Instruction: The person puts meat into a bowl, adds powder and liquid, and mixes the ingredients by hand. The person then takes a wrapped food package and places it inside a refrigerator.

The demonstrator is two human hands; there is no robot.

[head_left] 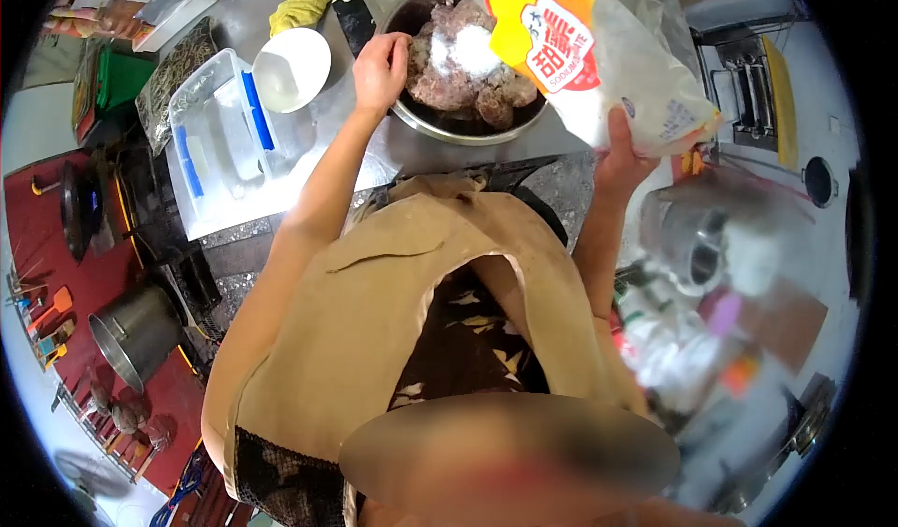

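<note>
My right hand (622, 158) grips the lower part of a large plastic bag (608, 50) with a yellow and red label, which is tilted over the right side of a metal bowl. In the bowl (458, 137) lies a heap of minced meat (440, 83) with a patch of white powder (472, 50) on top. My left hand (381, 71) is at the bowl's left rim, its fingers closed around or against the edge. Beside that hand lies a dark flat object (354, 22).
On the metal counter (327, 134), left of the bowl, are a white bowl (292, 69), a yellow-green cloth (299, 8) and a clear plastic box (220, 129) with blue clips. A large metal pot (140, 331) stands at the left, over a red surface.
</note>
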